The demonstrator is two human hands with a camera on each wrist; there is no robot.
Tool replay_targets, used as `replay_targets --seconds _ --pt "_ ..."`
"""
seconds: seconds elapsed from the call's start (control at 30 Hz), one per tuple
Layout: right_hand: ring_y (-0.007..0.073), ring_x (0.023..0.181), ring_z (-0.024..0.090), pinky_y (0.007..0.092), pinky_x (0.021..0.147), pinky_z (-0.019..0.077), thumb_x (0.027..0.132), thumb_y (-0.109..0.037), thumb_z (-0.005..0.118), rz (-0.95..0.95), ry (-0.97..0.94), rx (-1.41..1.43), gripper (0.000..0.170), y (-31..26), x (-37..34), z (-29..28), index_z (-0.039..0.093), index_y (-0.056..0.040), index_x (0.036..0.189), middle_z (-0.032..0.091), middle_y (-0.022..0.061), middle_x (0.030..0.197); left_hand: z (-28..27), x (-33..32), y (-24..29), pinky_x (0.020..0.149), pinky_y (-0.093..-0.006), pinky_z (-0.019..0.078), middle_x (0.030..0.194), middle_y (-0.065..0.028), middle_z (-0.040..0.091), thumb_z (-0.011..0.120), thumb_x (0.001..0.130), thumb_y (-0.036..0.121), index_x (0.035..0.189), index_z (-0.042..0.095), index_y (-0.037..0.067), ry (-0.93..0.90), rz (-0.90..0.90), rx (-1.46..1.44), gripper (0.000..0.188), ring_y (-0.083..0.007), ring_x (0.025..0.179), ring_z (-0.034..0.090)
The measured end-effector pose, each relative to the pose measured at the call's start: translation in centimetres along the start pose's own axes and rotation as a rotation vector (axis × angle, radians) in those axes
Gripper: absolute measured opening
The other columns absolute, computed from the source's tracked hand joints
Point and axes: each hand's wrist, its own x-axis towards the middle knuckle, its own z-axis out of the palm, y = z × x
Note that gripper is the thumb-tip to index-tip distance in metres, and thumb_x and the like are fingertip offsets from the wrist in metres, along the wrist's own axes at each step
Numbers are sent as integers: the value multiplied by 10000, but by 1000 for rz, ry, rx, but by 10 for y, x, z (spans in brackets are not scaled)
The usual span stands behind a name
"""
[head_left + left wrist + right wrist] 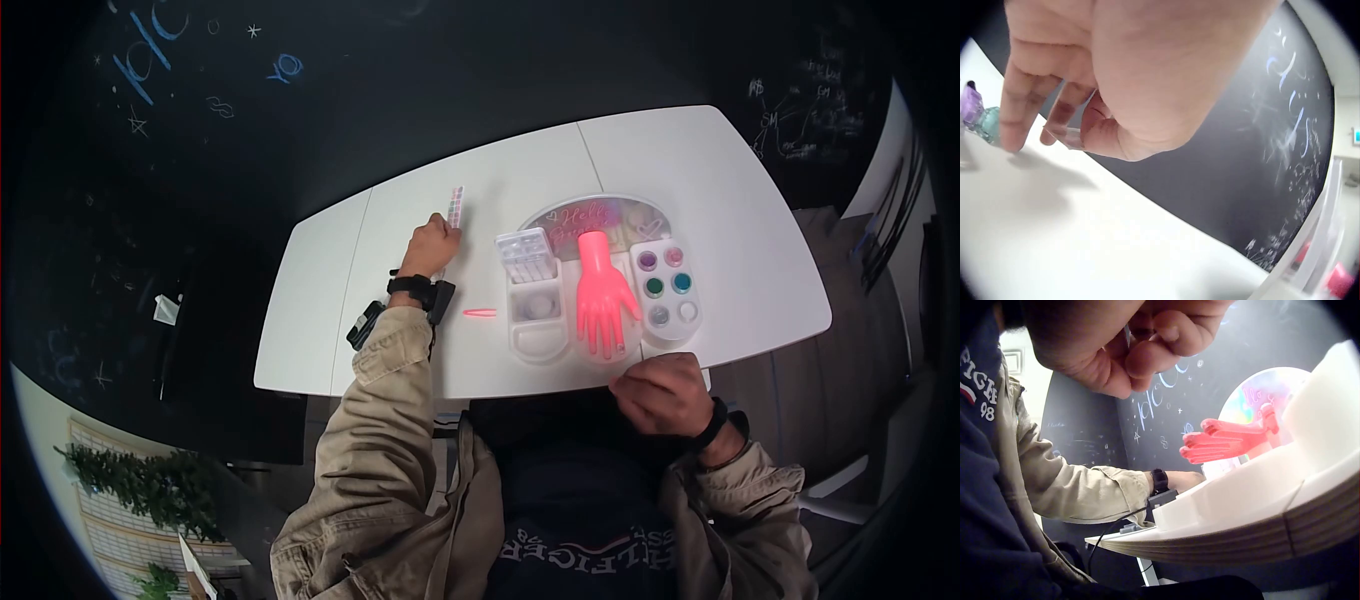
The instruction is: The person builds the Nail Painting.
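Note:
My left hand (432, 245) reaches to the far left part of the table, at the near end of a narrow clear strip (456, 204) dotted with pink and teal pieces. In the left wrist view, the thumb and a finger pinch a clear plastic edge (1067, 137). Purple and teal pieces (989, 122) show beside its fingertips. Near the table's front edge, my right hand (664, 393) hovers with curled fingers, just off the fingertips of a pink model hand (602, 300). Nothing clearly shows between the right fingers (1147, 361), whose inner side is hidden.
Around the model hand stands a white manicure set with a shiny arched back (580, 220). On its right are several coloured pots (655, 287); on its left, a clear case (525, 257) and a tray (540, 340). Pink tweezers (480, 313) lie left of it on the white table (690, 150).

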Motion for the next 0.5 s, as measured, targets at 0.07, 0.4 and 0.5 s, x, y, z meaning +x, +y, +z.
replay_targets --seconds 0.07,0.4,0.5 --pt "198 650 706 336 578 570 730 -11 894 6 -6 2 244 0 0 -1 817 -77 952 704 22 901 -15 -11 9 850 -470 632 995 -246 800 737 946 233 963 743 -8 -3 48 -72 241 -423 862 776" --pt "198 643 708 341 562 579 732 -4 887 -1 0 11 225 -3 3 0 809 -64 935 698 24 875 -100 -62 77 779 -268 581 938 -53 781 808 1050 143 1125 743 -15 207 338 -417 186 -104 857 721" --pt "197 645 709 341 562 584 732 -1 886 -4 -3 15 225 -3 4 1 810 -60 935 698 26 876 -116 -86 109 806 -270 598 965 -61 778 843 1012 89 1203 699 -3 214 441 -445 257 -111 884 741"
